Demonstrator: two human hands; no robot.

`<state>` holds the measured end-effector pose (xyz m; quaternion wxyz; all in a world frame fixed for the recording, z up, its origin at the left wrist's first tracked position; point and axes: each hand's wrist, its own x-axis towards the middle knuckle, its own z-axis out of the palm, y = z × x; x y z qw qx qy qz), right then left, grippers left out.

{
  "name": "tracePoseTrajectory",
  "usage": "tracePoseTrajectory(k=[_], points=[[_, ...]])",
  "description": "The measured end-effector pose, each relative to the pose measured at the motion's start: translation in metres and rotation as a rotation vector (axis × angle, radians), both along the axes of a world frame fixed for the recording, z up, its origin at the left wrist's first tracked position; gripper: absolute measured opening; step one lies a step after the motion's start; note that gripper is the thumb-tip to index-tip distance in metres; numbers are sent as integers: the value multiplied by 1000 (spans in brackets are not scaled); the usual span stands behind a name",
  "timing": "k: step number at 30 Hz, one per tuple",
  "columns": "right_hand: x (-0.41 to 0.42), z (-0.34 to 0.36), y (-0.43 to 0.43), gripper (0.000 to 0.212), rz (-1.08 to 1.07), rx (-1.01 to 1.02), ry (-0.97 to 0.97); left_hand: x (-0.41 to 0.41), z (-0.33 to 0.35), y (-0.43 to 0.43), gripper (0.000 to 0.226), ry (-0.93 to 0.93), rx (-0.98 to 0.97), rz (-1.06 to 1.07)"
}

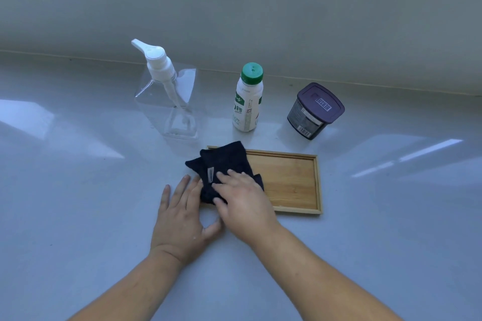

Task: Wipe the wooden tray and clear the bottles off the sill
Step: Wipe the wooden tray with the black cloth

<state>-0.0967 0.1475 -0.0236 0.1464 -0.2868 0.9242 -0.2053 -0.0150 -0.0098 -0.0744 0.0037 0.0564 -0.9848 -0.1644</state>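
A shallow wooden tray lies flat on the pale sill. A dark cloth is bunched over the tray's left end. My right hand presses down on the cloth with its fingers spread. My left hand rests flat on the sill beside the tray's left edge, fingertips touching the cloth. Behind the tray stand a clear pump bottle, a white bottle with a green cap and a dark jar with a purple lid.
The sill runs wide to both sides of the tray. A light wall rises right behind the three containers. Bright reflections streak the surface at left and right.
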Motion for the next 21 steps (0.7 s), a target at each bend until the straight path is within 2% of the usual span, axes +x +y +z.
tracePoseTrajectory(k=[5, 11, 15, 21], points=[[-1, 5, 77, 42, 3, 51, -26, 1, 0, 0, 89, 21, 20, -3], [3, 19, 164, 39, -214, 168, -26, 0, 1, 0, 91, 19, 23, 6], [13, 11, 127, 39, -342, 161, -20, 1, 1, -2, 92, -1, 17, -6], [6, 0, 24, 41, -393, 0, -51, 1, 3, -1, 94, -20, 13, -18]])
